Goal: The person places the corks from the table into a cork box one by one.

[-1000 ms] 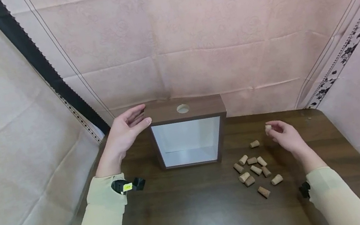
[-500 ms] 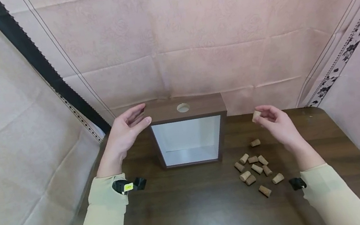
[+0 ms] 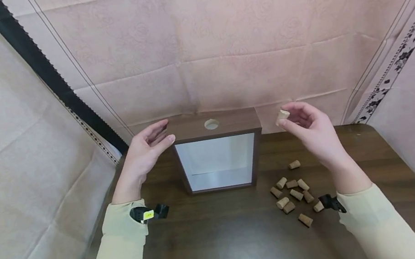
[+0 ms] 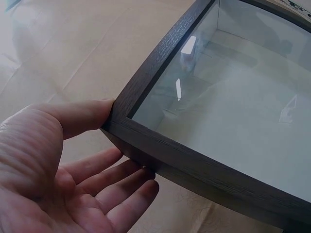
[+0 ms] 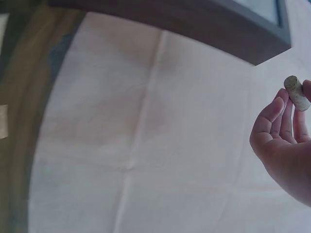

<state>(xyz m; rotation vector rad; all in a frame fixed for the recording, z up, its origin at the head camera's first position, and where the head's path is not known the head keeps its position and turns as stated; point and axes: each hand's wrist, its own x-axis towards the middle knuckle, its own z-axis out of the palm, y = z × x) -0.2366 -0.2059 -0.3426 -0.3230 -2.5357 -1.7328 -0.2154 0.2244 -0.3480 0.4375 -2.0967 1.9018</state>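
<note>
In the head view, a dark brown wooden shadow box (image 3: 254, 158) with a glass front stands upright on the table. A round hole (image 3: 211, 124) is cut into its top. My left hand (image 3: 142, 154) touches the upper left corner; in the left wrist view its thumb (image 4: 85, 116) and nearly straight fingers (image 4: 138, 194) rest against the frame. Raised to the right of the box, my right hand (image 3: 313, 129) pinches a cork (image 3: 282, 116) between thumb and fingertips. The right wrist view shows that cork (image 5: 296, 93) at the right edge, below a corner of the box.
Several loose corks (image 3: 296, 195) lie on the dark wooden table (image 3: 218, 238), right of the box. One cork (image 3: 318, 206) is partly behind the black right wrist strap (image 3: 332, 203). Pale cloth (image 3: 225, 38) hangs close behind the box and along both sides.
My right hand has risen and moved left toward the box, carrying the cork. My left hand and the box have stayed in place.
</note>
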